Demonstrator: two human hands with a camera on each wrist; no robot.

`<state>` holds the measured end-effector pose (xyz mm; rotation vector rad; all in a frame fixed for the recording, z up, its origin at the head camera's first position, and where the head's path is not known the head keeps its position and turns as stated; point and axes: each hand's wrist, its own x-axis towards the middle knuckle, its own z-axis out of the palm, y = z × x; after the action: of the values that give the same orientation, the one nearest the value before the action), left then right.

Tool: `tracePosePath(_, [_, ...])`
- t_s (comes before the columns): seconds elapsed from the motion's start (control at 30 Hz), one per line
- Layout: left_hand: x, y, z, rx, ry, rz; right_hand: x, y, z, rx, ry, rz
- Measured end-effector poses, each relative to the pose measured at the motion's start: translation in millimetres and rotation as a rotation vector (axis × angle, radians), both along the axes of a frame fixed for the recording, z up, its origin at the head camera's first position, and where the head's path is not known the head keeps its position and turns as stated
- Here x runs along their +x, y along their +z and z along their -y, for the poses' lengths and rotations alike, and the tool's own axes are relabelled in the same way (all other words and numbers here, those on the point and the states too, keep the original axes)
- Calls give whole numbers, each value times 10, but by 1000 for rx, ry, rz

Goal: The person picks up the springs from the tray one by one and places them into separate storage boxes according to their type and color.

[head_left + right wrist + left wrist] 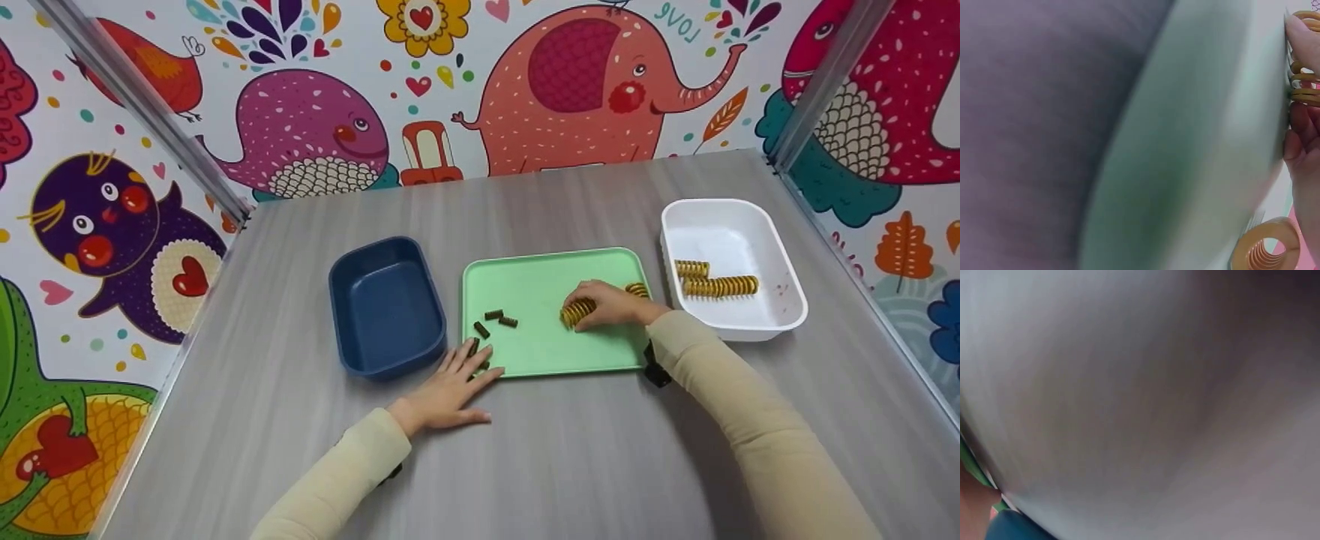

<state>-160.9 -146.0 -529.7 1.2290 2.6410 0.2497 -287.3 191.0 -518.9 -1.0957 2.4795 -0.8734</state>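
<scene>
On the green tray (pixel 536 289), my right hand (pixel 611 306) grips a golden-brown coil spring (pixel 576 313) between thumb and fingers. The right wrist view shows the coil's rings (pixel 1306 79) between thumb and fingertips. A second golden coil spring (pixel 637 289) lies behind that hand at the tray's right edge, its hollow end (pixel 1266 247) facing the right wrist camera. My left hand (pixel 444 391) lies with fingers spread over the tray's near-left corner. Small dark brown coiled pieces (pixel 493 315) lie beyond its fingertips, and others are partly hidden beneath them.
Left of the tray stands a deep blue bin (pixel 390 307) with nothing seen inside. A white bin (pixel 731 247) to the right holds golden coil springs (pixel 720 286). Cartoon-printed walls (pixel 435 82) border the grey wood-grain table (pixel 525 450). The left wrist view is mostly blurred table.
</scene>
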Motion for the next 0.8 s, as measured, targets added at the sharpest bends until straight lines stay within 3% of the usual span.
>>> tracePosePath(0.4, [14,5,-12,-14,7,3,48,25,-2,-154,-153,114])
tracePosePath(0.8, [5,18,-4,-12,10,8,62,37,0,-285,-232,173])
